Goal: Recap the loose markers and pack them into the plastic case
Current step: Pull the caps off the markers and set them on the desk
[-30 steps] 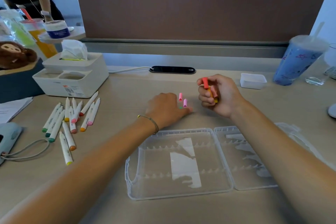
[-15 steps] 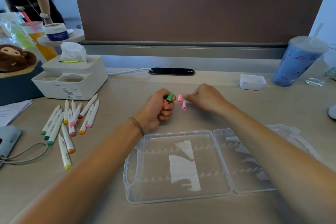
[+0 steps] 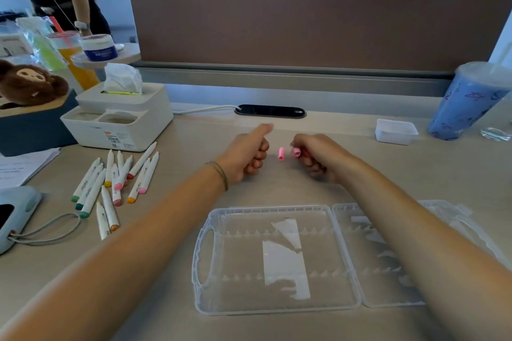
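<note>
Landmark: plastic case (image 3: pixel 277 257), lying opened flat on the desk (image 3: pixel 194 135), nothing in it yet.

Far left of the case: loose markers (image 3: pixel 116 183) in a heap, coloured ends showing. Barrels carry small grey print; too small to read. Risk: round barrels, a passing forearm could send them rolling.

Behind-left of the case: tissue box (image 3: pixel 119 122) with a red-and-white sticker and code label; text not legible.

Just beyond the case, left side: left hand (image 3: pixel 243 158), grip curled into a fist, thumb raised. Whether it encloses anything, cannot tell.

Beyond the case, centre: one pink cap (image 3: pixel 281 153) lying free between the hands. Risk: small and light, a knuckle could flick it off toward the partition.

Beyond the case, right side: right hand (image 3: pixel 315 158), grip pinching a second pink cap (image 3: pixel 296 152), with something reddish held behind it. Risk: the two pinks may differ in shade, so a cap could go onto the wrong marker.

Far right of the case: blue cup (image 3: pixel 465 102), star pattern, no readable words.
</note>
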A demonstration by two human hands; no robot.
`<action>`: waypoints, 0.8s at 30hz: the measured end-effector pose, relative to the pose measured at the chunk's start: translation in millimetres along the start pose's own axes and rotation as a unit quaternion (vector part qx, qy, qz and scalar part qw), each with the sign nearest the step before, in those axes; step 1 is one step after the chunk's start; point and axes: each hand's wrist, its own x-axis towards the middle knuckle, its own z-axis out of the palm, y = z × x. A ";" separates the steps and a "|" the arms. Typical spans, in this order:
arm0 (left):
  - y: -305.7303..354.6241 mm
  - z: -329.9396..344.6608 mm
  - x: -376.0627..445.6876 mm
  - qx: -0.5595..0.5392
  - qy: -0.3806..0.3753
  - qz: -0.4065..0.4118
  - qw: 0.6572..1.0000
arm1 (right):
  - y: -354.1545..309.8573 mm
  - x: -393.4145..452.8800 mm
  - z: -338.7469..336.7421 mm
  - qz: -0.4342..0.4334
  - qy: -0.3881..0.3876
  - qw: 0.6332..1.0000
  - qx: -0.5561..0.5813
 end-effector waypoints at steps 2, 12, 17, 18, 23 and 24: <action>-1.8 7.6 10.8 0.242 0.055 0.088 0.965 | 4.6 -2.1 -7.8 0.003 -0.042 0.990 0.132; 0.4 48.4 34.8 0.673 0.127 0.175 0.707 | 8.9 -16.4 -27.1 -0.015 -0.057 0.953 0.297; -7.4 45.5 45.4 0.574 0.108 0.194 0.788 | 8.9 -16.2 -24.7 0.009 -0.050 0.946 0.321; -6.6 42.1 44.0 0.516 0.098 0.188 0.830 | 8.2 -15.9 -23.2 0.016 -0.050 0.939 0.340; 1.2 21.2 19.2 -0.088 -0.009 0.038 0.995 | -1.5 -13.6 -6.6 0.030 -0.036 0.896 0.442; 0.5 16.2 14.5 -0.205 -0.038 0.003 0.978 | -4.8 -12.5 -1.3 0.031 -0.029 0.885 0.464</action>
